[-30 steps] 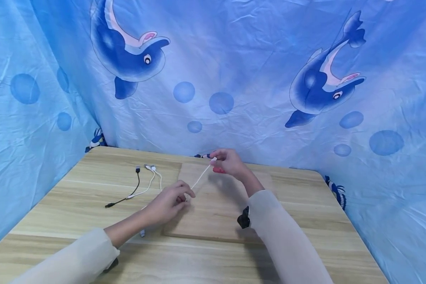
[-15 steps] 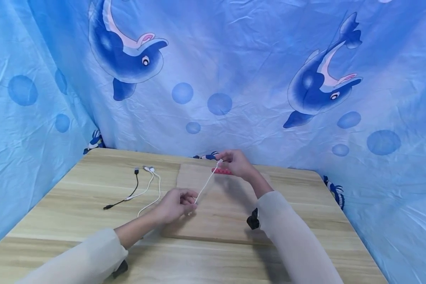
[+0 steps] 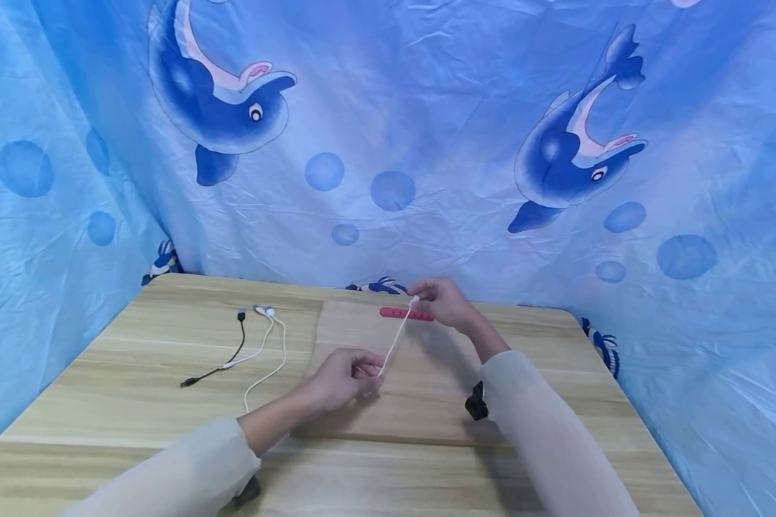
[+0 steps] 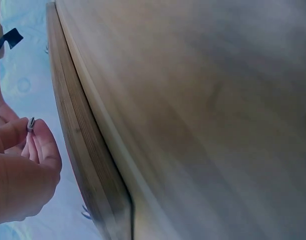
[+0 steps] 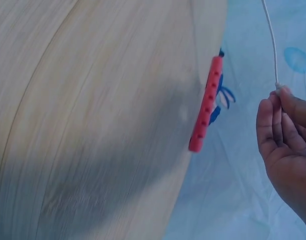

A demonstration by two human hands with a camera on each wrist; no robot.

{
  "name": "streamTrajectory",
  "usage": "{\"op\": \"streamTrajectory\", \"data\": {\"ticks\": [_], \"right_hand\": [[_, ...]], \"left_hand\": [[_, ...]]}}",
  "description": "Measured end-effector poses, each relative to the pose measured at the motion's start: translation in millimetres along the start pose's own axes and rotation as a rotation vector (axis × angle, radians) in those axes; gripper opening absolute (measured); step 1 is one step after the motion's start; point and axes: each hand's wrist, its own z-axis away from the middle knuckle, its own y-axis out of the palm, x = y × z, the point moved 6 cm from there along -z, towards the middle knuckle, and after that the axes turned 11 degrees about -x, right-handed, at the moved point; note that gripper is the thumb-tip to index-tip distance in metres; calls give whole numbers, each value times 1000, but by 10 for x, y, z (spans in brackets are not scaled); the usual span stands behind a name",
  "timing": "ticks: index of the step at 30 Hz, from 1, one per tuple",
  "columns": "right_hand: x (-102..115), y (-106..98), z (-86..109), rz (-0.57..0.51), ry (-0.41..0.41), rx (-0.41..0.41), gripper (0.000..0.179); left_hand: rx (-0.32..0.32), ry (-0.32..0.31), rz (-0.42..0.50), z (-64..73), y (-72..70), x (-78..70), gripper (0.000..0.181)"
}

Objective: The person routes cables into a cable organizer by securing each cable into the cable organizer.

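Head view first: both hands are up over a wooden board (image 3: 394,402) lying on the table (image 3: 103,402), with a thin white cable (image 3: 397,337) stretched between them. The right hand (image 3: 449,305), further back, pinches the cable's far end between thumb and fingertips, just above a red strip with holes (image 3: 406,314) that sits at the board's far edge. The left hand (image 3: 343,377), nearer and lower, has its fingers curled and pinches the cable's near end; from the left wrist you can see a small metal plug tip (image 4: 30,123) held between its thumb and forefinger. To the left on the table lie a black cable (image 3: 223,359) and another white cable (image 3: 268,352), well apart from both hands. A blue dolphin-print cloth (image 3: 388,143) hangs behind.
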Motion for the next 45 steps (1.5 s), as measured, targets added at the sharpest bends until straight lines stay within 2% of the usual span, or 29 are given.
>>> {"op": "streamTrajectory", "data": {"ticks": [5, 10, 13, 17, 22, 25, 31, 39, 45], "right_hand": [[-83, -61, -12, 15, 15, -10, 26], [-200, -127, -23, 6, 45, -23, 24], [-274, -157, -31, 5, 56, -40, 23], [-349, -168, -40, 29, 70, -63, 22], [-406, -165, -55, 78, 65, -86, 25], [-448, -177, -60, 125, 59, -104, 26], [-617, -195, -80, 154, 103, -152, 24], [-755, -188, -131, 195, 108, -180, 21], [-818, -171, -158, 192, 125, -192, 20]], "left_hand": [[17, -34, 15, -20, 102, -28, 28], [41, -98, 97, -61, 229, -34, 32], [47, -105, 112, -91, 320, -53, 33], [45, -98, 83, -135, 444, -91, 29], [24, -107, 49, -197, 563, -169, 26], [5, -121, 58, -240, 630, -194, 24], [-32, -128, 66, -314, 743, -187, 21], [-72, -124, 42, -408, 843, -166, 18], [-80, -142, 38, -440, 853, -153, 20]]}}
